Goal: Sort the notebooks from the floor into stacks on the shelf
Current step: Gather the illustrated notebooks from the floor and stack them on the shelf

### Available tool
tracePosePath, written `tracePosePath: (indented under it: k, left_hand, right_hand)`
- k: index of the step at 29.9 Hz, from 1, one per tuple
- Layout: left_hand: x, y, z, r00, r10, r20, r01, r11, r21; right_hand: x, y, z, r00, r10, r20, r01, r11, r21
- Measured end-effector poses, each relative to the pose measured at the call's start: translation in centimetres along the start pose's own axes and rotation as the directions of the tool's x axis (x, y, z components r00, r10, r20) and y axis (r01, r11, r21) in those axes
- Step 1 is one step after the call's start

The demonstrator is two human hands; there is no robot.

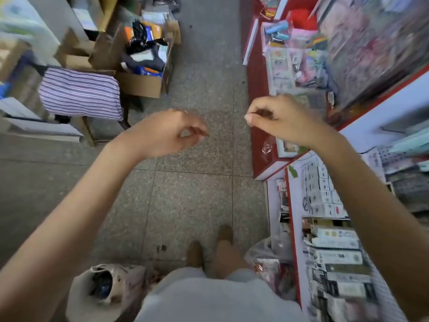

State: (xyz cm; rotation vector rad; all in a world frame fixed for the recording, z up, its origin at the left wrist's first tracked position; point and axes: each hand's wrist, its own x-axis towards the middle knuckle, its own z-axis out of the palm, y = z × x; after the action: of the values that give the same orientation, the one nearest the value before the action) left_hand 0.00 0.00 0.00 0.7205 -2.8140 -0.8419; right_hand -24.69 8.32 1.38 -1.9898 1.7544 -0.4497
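Bare grey floor [185, 194] runs open from 6 to 12 o'clock, the one clear lane. At 10 o'clock a striped cloth [81, 92] over a seat and open cardboard boxes [141, 66] crowd its edge. From 1 to 5 o'clock the red-edged shelf [257, 94] walls it in (goods packed up to the lip). A pale bag [92, 296] at 7 o'clock and a clear bag [262, 252] at 5 o'clock flank the feet [195, 252].

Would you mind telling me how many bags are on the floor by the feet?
2. A white bag lies open at the lower left; a clear bag sits against the shelf at the lower right. More may be hidden out of frame.
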Motion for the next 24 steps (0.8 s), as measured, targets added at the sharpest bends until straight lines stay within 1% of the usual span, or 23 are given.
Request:
tracePosePath:
  k: [2, 5, 8, 11, 13, 17, 21, 24]
  left_hand:
    - [2.0, -0.4, -0.3, 1.000, -0.001, -0.004, 0.001, 1.000, -0.029]
    - [6.1, -1.1, -0.9, 1.000, 0.024, 0.016, -0.024, 1.000, -0.012]
    - [10.9, -2.2, -2.1, 0.998, 0.048, 0.043, -0.050, 0.997, 0.054]
    - [16.1, -3.7, -4.0, 0.999, 0.021, 0.049, -0.026, 0.994, 0.104]
    - [19.5, -4.8, -5.8, 1.000, 0.001, 0.020, -0.003, 0.993, 0.118]
    - [25.9, -7.0, -9.4, 0.999, -0.042, -0.017, 0.044, 0.993, 0.111]
    - [30.9, -10.1, -12.7, 0.994, -0.058, -0.093, 0.064, 0.996, 0.057]
    - [34.2, -13.3, -14.9, 0.987, -0.094, -0.133, 0.100, 0.994, 0.036]
  right_hand:
    - [0.8, 1.0, -0.7, 0.999, 0.027, -0.021, -0.026, 0.999, 0.030]
    - [2.8, 3.7, -2.2, 0.998, 0.057, -0.015, -0.057, 0.998, 0.025]
    - [5.7, 7.3, -5.2, 0.996, 0.065, -0.066, -0.060, 0.995, 0.074]
    - [9.0, 11.1, -8.7, 0.990, 0.067, -0.124, -0.054, 0.993, 0.108]
    - [11.6, 13.5, -11.3, 0.988, 0.052, -0.144, -0.036, 0.993, 0.112]
    - [17.9, 16.9, -16.2, 0.989, -0.025, -0.148, 0.035, 0.997, 0.067]
    - [25.6, 18.9, -19.9, 0.986, -0.041, -0.162, 0.057, 0.994, 0.095]
    - [31.8, 20.1, -21.5, 0.987, -0.070, -0.145, 0.088, 0.989, 0.118]
